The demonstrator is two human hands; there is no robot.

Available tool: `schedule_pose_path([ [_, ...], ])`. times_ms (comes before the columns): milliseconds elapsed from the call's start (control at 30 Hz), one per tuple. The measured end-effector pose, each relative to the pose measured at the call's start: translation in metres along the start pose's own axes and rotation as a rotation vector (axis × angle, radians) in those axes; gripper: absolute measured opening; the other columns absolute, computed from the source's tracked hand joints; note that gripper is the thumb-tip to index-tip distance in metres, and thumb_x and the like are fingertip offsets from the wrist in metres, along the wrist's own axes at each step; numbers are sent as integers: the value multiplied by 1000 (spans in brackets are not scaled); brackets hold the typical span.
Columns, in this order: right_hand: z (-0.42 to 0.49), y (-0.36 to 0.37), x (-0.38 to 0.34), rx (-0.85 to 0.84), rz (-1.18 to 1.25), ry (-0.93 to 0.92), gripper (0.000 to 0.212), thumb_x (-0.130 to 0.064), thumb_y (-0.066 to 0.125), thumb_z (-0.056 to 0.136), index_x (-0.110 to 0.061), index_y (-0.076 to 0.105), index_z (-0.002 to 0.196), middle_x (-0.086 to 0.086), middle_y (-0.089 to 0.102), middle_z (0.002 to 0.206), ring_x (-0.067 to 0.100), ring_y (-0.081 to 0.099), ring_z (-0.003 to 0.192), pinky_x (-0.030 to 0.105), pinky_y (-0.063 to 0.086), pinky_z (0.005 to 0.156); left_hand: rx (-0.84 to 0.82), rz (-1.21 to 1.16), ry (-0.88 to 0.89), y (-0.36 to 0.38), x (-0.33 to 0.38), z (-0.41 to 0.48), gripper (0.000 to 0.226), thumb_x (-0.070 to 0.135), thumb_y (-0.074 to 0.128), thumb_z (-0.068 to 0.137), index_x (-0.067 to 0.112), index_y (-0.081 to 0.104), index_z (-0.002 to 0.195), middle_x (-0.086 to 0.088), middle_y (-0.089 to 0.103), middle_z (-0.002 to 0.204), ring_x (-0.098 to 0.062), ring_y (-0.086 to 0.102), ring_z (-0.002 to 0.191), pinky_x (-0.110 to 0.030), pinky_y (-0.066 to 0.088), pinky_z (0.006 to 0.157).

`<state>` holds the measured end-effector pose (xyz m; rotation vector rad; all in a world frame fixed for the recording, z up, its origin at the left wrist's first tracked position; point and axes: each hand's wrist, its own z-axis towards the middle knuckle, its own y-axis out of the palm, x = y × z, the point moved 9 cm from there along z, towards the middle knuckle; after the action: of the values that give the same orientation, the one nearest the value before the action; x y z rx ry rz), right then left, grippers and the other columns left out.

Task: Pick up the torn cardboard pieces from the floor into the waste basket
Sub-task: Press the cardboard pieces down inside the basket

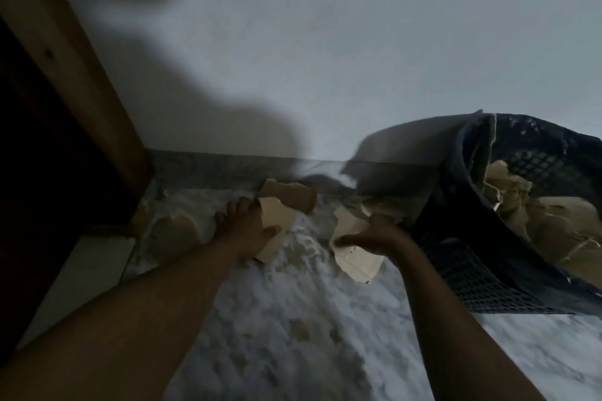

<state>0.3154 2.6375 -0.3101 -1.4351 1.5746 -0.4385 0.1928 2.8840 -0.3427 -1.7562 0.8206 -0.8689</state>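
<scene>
Both bare forearms reach forward and down to the marble floor [293,319], side by side and apart.

Left hand [246,228]: knuckles up, thumb laid across the top of a pale torn cardboard piece [277,216], fingers curled at its far edge. It grips the piece low, at or just above the floor; I cannot tell whether the piece has lifted.

Right hand [379,234]: thumb stretched to the left over a second pale cardboard piece [356,262], fingers curled round its far side. It grips the piece, whose torn lower edge hangs toward the camera.

Waste basket [479,277]: dark blue plastic lattice, just right of the right hand, leaning with its mouth toward the camera. Inside lies a heap of tan cardboard scraps [547,218], reaching well up the wall.

Loose on the floor: a brown cardboard piece [293,194] against the grey skirting [211,169], just beyond the left hand; a blurred tan scrap [176,231] left of the left wrist.

A wooden door frame [75,52] stands at the left and a pale wall [325,58] behind, with soft shadows on it.
</scene>
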Motion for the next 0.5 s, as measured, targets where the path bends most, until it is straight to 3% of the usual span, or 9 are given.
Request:
schedule_pose_path([
  [100, 8, -10, -11, 94, -58, -68, 79, -41, 77, 84, -8, 42, 147, 12, 45, 150, 29, 47, 133, 29, 41, 97, -44, -72, -23, 4, -14, 14, 70, 59, 50, 92, 22, 33, 148, -3, 25, 154, -31, 25, 140, -44, 29, 111],
  [167, 20, -15, -10, 138, -45, -89, 72, -40, 75, 86, -10, 47, 145, 12, 47, 150, 29, 49, 132, 28, 41, 94, -63, -82, -10, 8, -16, 17, 72, 57, 52, 92, 18, 32, 150, -6, 30, 154, -31, 29, 140, -42, 32, 111],
  [233, 29, -14, 2, 137, -37, -53, 81, -46, 74, 85, -10, 41, 149, 12, 40, 155, 28, 42, 138, 28, 38, 101, -22, -90, -39, 7, -16, 15, 70, 56, 56, 90, 18, 37, 147, -7, 38, 148, -31, 36, 135, -41, 38, 106],
  [333, 32, -2, 22, 82, -145, 24, 107, -61, 68, 83, -7, 15, 158, 14, 15, 165, 30, 20, 150, 35, 26, 118, -44, -236, -98, 10, -12, 12, 73, 46, 69, 85, 14, 40, 143, -9, 45, 144, -31, 44, 131, -44, 43, 103],
  [500, 22, 8, 14, 135, -196, -38, 94, -58, 69, 82, -15, 29, 155, 12, 33, 158, 32, 34, 142, 39, 33, 112, -145, -409, -110, 9, 3, 7, 80, 23, 84, 76, 2, 34, 136, -17, 50, 130, -31, 55, 115, -36, 45, 83],
])
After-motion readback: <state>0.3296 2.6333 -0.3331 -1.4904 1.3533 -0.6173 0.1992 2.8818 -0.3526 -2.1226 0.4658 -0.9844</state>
